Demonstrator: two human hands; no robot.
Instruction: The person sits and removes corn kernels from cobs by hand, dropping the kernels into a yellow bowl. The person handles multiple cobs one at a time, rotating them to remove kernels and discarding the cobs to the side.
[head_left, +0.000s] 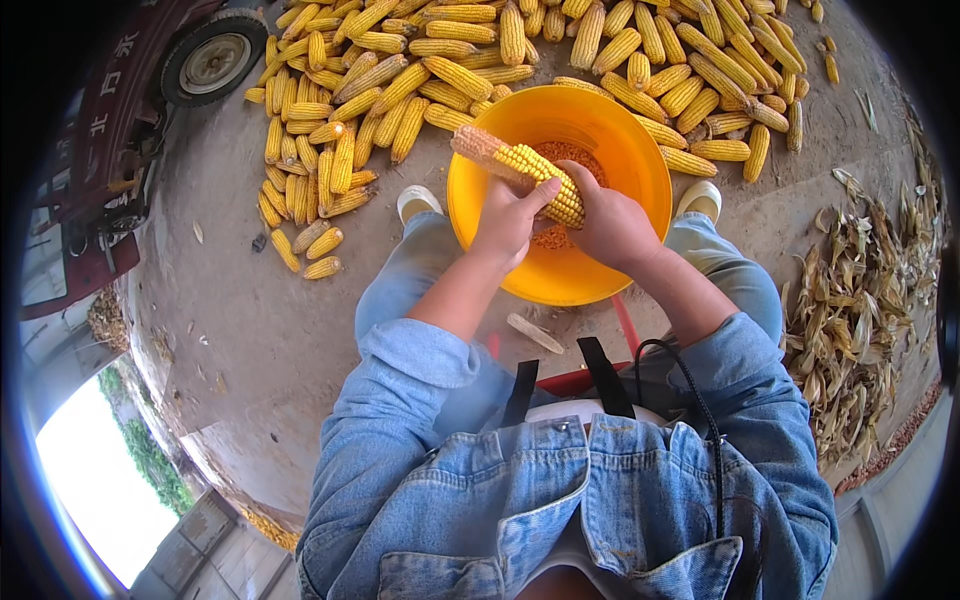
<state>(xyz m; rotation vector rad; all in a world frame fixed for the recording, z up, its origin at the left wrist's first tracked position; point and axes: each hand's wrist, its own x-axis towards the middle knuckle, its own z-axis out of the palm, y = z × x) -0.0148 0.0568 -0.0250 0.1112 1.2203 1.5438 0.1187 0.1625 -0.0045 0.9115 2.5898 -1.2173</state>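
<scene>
A partly shelled ear of corn (541, 176) is held over a yellow plastic bucket (649, 225). Its upper left end is bare cob, while yellow kernels still cover the lower right part. My left hand (512, 221) grips the ear around its middle, thumb laid across the kernels. Around the lower right end closes my right hand (611, 217), its fingers partly hidden behind the ear. Loose corn kernels (553, 238) cover the bottom of the bucket, which stands between my legs.
Beyond the bucket spreads a large heap of yellow corn ears (450, 71). A bare corncob (535, 333) lies on the concrete floor (240, 315) below the bucket. Dry corn husks (847, 315) are piled at the right. At the upper left stands a dark red vehicle (105, 127) with a tyre (214, 58).
</scene>
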